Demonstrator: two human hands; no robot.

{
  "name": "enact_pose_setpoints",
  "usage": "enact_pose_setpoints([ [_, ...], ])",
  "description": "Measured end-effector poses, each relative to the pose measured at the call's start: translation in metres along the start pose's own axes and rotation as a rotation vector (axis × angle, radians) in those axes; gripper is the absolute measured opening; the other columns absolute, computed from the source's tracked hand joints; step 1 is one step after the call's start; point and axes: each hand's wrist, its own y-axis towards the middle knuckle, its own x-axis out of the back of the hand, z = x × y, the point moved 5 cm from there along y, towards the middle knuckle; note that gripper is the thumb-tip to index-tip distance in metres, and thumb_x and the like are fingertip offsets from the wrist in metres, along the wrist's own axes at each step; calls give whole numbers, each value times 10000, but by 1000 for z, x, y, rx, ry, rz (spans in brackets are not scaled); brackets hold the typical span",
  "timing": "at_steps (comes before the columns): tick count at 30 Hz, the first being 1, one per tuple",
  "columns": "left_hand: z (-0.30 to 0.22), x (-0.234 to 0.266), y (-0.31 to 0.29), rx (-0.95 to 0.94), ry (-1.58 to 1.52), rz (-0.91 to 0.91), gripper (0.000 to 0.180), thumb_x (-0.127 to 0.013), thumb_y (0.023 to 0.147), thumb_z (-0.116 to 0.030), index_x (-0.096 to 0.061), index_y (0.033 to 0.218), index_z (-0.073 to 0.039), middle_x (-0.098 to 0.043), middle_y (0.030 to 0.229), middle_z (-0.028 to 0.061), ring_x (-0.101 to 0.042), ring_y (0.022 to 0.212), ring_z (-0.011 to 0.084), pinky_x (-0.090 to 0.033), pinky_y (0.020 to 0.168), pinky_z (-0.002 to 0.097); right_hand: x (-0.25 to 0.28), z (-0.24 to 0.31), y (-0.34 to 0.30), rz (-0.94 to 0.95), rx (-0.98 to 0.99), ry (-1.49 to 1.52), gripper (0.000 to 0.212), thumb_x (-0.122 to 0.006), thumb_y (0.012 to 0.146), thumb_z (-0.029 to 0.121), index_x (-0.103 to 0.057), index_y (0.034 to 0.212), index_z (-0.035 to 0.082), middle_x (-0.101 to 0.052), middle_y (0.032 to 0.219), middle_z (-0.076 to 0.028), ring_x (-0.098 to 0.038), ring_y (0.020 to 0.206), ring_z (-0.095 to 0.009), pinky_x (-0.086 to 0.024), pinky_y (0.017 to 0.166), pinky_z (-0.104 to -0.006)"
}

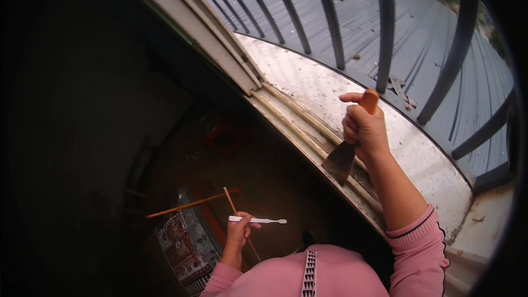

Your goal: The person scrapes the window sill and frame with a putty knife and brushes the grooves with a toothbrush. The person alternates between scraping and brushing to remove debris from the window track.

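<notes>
My right hand (364, 132) is closed round the orange-brown wooden handle of a scraper (340, 162), its index finger sticking out. The wide, dark blade points down over the dirty window track (308, 126); whether it touches the track I cannot tell. Lower down on the left, my left hand (240, 232) grips a white toothbrush (267, 221), held roughly level with its head to the right. A thin wooden stick (230, 201) is held in the same hand, poking out above and below the fingers.
Dark metal railing bars (386, 27) stand beyond the speckled white sill (308, 71), with a grey ribbed roof (357, 11) outside. A sliding window frame (214, 33) borders the track. In the dark lower left are a long stick (187, 208) and a box with printed pictures (187, 245).
</notes>
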Motion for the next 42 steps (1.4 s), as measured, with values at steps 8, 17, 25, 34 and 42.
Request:
enact_pose_setpoints([
  [8,25,25,-3,-95,-188,29,127,-573,839,-175,-515,827,-62,-588,714,68,-632,558,121,-244,300,166,56,-8,24,-72,225,25,339,-493,896,184,-421,1203,57,-347,608,66,-211,372,-20,-171,298,-171],
  [17,55,81,-52,-57,-344,-172,95,-541,839,-147,-515,814,-60,-588,701,74,-621,543,104,-232,299,172,36,-1,21,63,159,-54,111,-449,797,41,-512,858,109,-368,493,14,-308,337,-81,-233,266,-196],
  [25,42,93,-31,-83,-346,-133,52,-537,846,-105,-535,820,-59,-629,678,157,-570,444,115,-214,290,182,18,22,-24,-18,412,-220,328,-446,915,135,-428,1228,38,-268,564,71,-200,373,-10,-175,291,-159],
  [34,54,122,-39,-103,-345,-191,104,-531,853,-99,-483,857,-7,-596,780,138,-646,565,196,-305,275,173,-10,22,-87,-227,521,163,261,-488,824,51,-465,1083,22,-335,583,16,-293,437,-75,-284,419,-231],
  [42,51,138,-27,-91,-346,-134,79,-531,840,-66,-470,853,-18,-587,776,121,-637,560,200,-324,281,177,65,14,-134,-467,661,299,224,-453,814,31,-488,1028,85,-339,571,21,-305,429,-84,-269,422,-231],
])
